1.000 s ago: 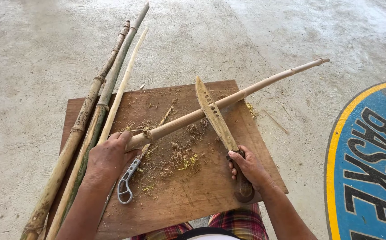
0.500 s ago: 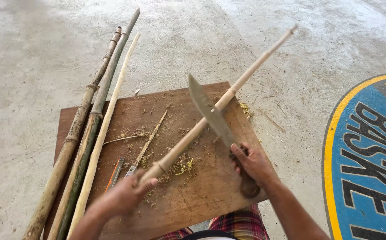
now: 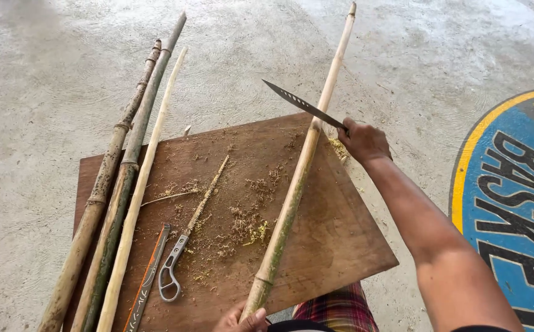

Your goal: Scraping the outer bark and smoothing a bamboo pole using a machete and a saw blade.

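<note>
We grip the near end of a long, pale green-and-tan bamboo pole (image 3: 298,175) with our left hand (image 3: 242,320), whose fingers curl round it at the very bottom edge of the view, mostly cut off. The pole runs from that hand away across the brown wooden board (image 3: 341,233) and out over the grey concrete floor (image 3: 46,98), leaning a little to the right as it goes far. Our right hand (image 3: 364,140) sits just right of the pole, over the board's far right corner, fingers shut round the handle of a long dark-bladed knife (image 3: 301,104); the blade points far and left, and it meets the pole's right side where it leaves the hand. On the board left of the pole lie loose shavings (image 3: 248,227), a thin notched strip of bamboo (image 3: 208,193), a pair of grey metal shears (image 3: 172,270) and a flat orange-edged tool (image 3: 147,280). Along the board's left edge lie three more bamboo stalks (image 3: 122,184), side by side and touching, well apart from both hands. At the right, a blue, yellow-rimmed painted marking (image 3: 513,203) covers the floor. A patch of red plaid cloth (image 3: 334,307) shows near us, under the board's near edge.
</note>
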